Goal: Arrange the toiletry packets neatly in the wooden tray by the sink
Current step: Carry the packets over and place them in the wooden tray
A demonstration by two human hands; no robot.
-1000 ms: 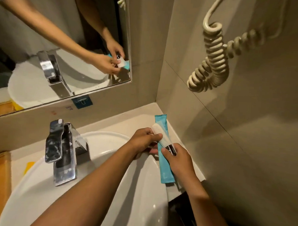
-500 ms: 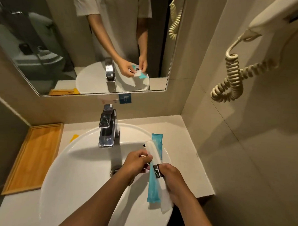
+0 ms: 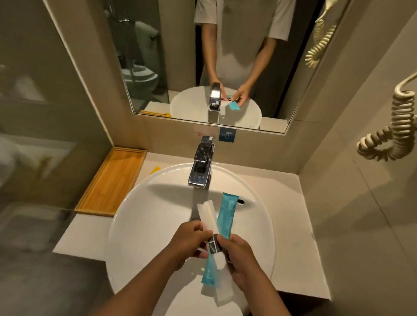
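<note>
Over the white sink basin (image 3: pixel 154 203) I hold two long toiletry packets together. The blue packet (image 3: pixel 225 217) and the white packet with a black band (image 3: pixel 209 215) cross each other between my hands. My left hand (image 3: pixel 188 242) grips them from the left and my right hand (image 3: pixel 240 256) from the right. The wooden tray (image 3: pixel 112 178) lies on the counter left of the basin, with nothing in it. A yellow packet (image 3: pixel 155 170) peeks out between the tray and the basin.
A chrome faucet (image 3: pixel 201 167) stands at the back of the basin. Behind it hangs a mirror (image 3: pixel 206 51). A coiled cord (image 3: pixel 397 131) hangs on the right wall. The pale counter (image 3: pixel 295 208) wraps around the basin.
The view has swung left from the right corner to the sink centre. Both hands have carried the two packets from the counter's right side to over the basin.
</note>
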